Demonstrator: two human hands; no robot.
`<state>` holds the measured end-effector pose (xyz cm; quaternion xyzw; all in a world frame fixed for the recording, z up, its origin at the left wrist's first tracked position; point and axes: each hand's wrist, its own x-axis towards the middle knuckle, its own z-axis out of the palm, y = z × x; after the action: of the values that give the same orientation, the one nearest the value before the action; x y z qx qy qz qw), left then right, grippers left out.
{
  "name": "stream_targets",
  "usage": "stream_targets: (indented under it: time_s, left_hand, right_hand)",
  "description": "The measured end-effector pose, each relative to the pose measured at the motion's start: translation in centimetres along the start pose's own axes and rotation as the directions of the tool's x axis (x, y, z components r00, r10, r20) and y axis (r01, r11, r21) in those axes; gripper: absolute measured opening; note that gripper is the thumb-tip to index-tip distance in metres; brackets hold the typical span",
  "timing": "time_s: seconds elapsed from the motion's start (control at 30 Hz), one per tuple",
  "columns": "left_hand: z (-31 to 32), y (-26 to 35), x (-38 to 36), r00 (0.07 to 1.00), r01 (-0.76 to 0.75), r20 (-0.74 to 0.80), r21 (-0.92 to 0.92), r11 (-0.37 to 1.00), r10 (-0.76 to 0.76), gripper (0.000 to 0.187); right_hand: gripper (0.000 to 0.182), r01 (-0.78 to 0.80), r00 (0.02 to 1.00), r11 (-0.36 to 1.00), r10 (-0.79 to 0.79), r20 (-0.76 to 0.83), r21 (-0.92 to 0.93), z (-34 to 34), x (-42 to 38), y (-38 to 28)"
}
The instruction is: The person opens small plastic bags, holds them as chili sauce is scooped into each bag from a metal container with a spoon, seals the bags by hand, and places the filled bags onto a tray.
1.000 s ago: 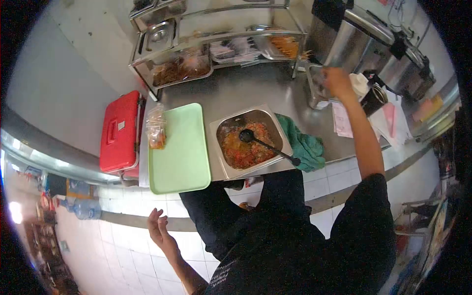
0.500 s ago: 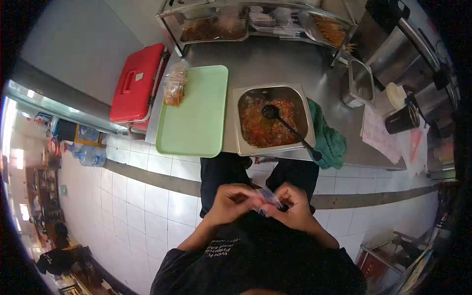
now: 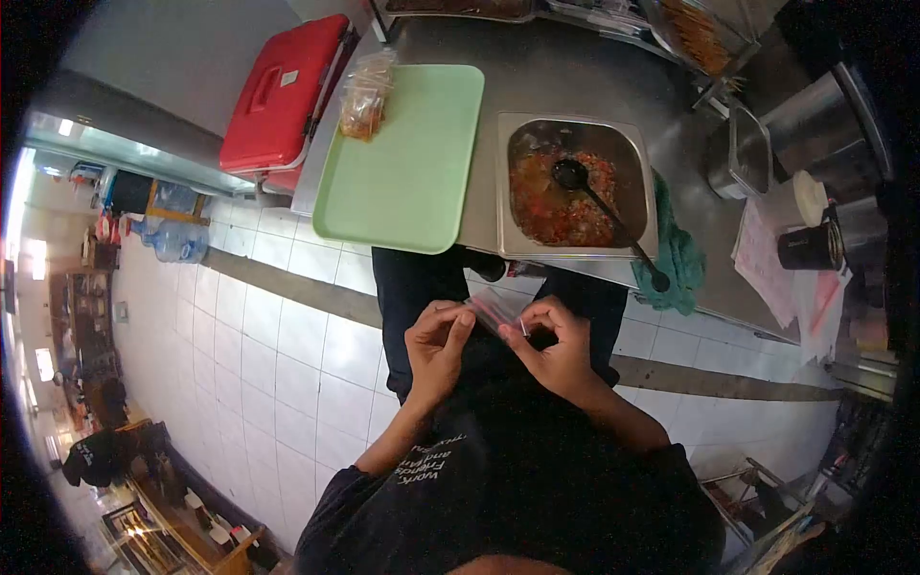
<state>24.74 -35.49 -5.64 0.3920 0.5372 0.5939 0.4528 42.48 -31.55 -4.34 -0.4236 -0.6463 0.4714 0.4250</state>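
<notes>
two-handed, seemingly teasing apart a small clear bag point(image 3: 495, 311), just in front of the steel pan point(image 3: 503, 192). pinching one end narrowly in the left hand point(image 3: 434, 352), the other between thumb and fingers of the right hand point(image 3: 565, 357). calling next for a light, even pull, without tearing.

So there's a red box point(image 3: 285, 96) on the left, with a blue water jug point(image 3: 180, 241) way off past it. Green cloth point(image 3: 678, 264)'s bunched at the surface point(image 3: 565, 62) edge, black cup point(image 3: 808, 247) right by some pinkish papers point(image 3: 763, 266).
</notes>
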Motion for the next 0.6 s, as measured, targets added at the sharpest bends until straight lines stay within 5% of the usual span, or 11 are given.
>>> stream_targets:
  time_s: [0.13,0.2,0.27,0.33,0.37,0.5,0.6]
  left_hand:
    - [-0.6,0.0,0.4,0.999,0.014,0.032,0.010,1.000,-0.014,0.011]
    - [-0.7,-0.2,0.7,0.998,0.046,0.031,-0.030,0.998,-0.045,0.009]
    - [-0.9,-0.5,0.8,0.993,0.114,0.028,-0.100,0.988,-0.112,0.007]
    - [-1.1,-0.8,0.7,0.991,0.128,0.050,-0.137,0.982,-0.122,0.006]
    - [-1.2,-1.0,0.7,0.990,0.136,0.058,-0.154,0.979,-0.129,0.006]
    - [-1.4,-2.6,0.7,0.980,0.188,0.115,-0.242,0.952,-0.165,0.011]
    - [-1.5,-4.2,0.8,0.977,0.190,0.156,-0.298,0.935,-0.148,0.015]
  right_hand:
    - [0.028,-0.066,0.995,0.997,0.070,0.072,-0.047,0.6,0.1,-0.1]
    - [0.031,0.015,0.977,1.000,-0.014,-0.211,0.005,2.0,0.6,-1.3]
    - [0.035,0.208,0.916,0.964,-0.251,-0.312,-0.165,2.0,0.7,-1.4]
    - [0.040,0.462,0.809,0.745,-0.576,-0.115,-0.482,1.0,0.1,-0.3]
    - [0.038,0.522,0.797,0.715,-0.603,-0.032,-0.464,0.8,-0.3,-0.1]
    - [0.034,0.299,0.954,0.905,-0.270,0.134,-0.304,1.2,0.0,-0.2]
    - [0.035,0.081,0.985,0.993,-0.066,0.161,-0.089,0.9,-0.2,-0.2]
